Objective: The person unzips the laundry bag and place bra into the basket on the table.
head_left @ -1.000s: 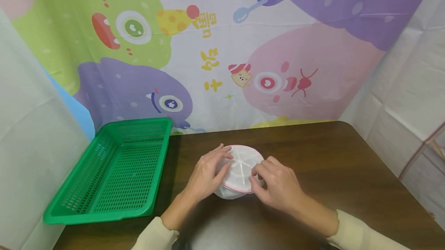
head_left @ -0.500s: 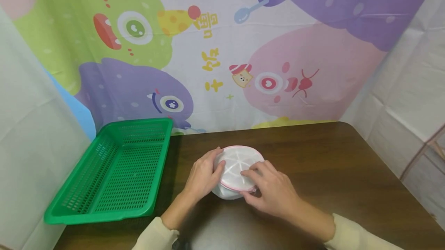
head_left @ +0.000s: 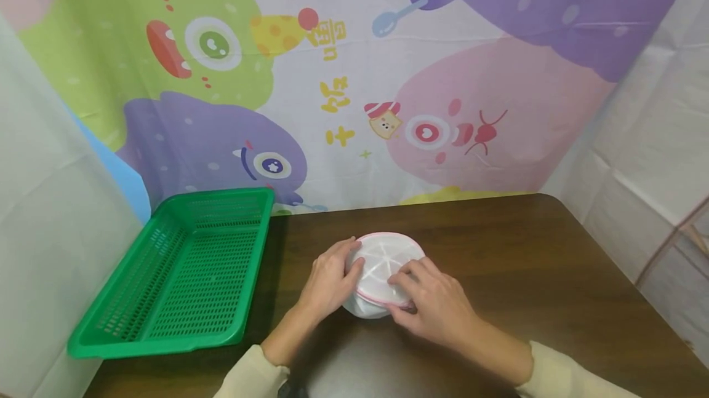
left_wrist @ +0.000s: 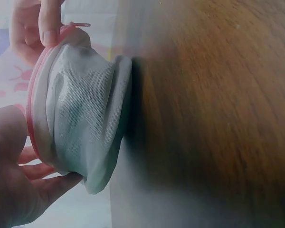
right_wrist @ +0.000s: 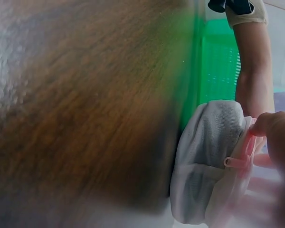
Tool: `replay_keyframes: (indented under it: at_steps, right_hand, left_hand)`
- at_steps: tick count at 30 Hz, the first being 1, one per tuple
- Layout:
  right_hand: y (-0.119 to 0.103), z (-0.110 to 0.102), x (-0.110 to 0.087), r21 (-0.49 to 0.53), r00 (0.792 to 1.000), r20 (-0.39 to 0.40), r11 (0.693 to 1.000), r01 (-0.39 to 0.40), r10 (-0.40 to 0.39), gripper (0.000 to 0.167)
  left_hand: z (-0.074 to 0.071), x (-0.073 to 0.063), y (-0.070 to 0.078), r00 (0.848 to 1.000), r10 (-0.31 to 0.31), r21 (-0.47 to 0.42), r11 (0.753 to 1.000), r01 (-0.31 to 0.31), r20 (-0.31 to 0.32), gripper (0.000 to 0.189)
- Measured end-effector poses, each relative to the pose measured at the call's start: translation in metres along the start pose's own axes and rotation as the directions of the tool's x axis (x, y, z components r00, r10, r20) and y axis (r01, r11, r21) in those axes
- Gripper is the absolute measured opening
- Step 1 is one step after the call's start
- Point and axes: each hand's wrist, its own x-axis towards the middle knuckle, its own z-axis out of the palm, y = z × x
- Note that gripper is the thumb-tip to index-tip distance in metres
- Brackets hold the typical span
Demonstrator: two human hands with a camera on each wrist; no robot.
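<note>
A round white mesh laundry bag [head_left: 382, 256] with a pink zipper edge [left_wrist: 31, 109] stands on the brown table. White strips cross on its top. My left hand [head_left: 328, 281] holds its left side, thumb at the top rim and fingers round the wall. At the near right edge my right hand [head_left: 442, 304] pinches the rim, with its thumb on the pink edge and bent fingers on the top. A pink zipper pull [right_wrist: 236, 163] sticks out near the right thumb. The bag's mesh wall [left_wrist: 80, 95] sags in folds; what is inside cannot be seen.
A green slotted plastic basket [head_left: 252, 287] sits at the table's left side. Behind the table [head_left: 498, 244] hangs a cloth printed with cartoon monsters [head_left: 354, 183]. Pale cloth walls [head_left: 626, 201] stand at both sides.
My right hand has moved from the bag's right edge to its near right rim, fingers now over the top. My left thumb has shifted slightly outward. The bag has shifted only a little.
</note>
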Motion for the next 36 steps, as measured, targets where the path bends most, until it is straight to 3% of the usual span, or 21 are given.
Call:
replay_keyframes:
  at_steps: [8,19,29,36]
  right_hand:
    - [0.006,0.000,0.002,0.010,1.000,0.016,1.000,-0.014,0.014,0.038]
    - [0.016,0.003,0.005,0.023,1.000,0.001,1.000,-0.006,0.006,0.031]
    - [0.023,0.004,0.006,0.037,0.999,0.012,0.998,-0.041,0.041,0.030]
    - [0.022,0.002,0.007,0.046,0.999,0.028,0.998,-0.045,0.044,0.029]
  left_hand:
    - [-0.004,-0.001,0.002,0.998,-0.059,-0.002,0.998,0.059,0.035,0.037]
    - [-0.008,-0.007,0.001,0.998,-0.058,0.038,0.998,0.058,0.003,0.034]
    - [-0.011,-0.013,0.001,0.990,-0.144,0.058,0.988,0.144,-0.002,0.023]
    - [-0.014,-0.012,0.001,0.992,-0.123,0.070,0.990,0.124,-0.018,0.022]
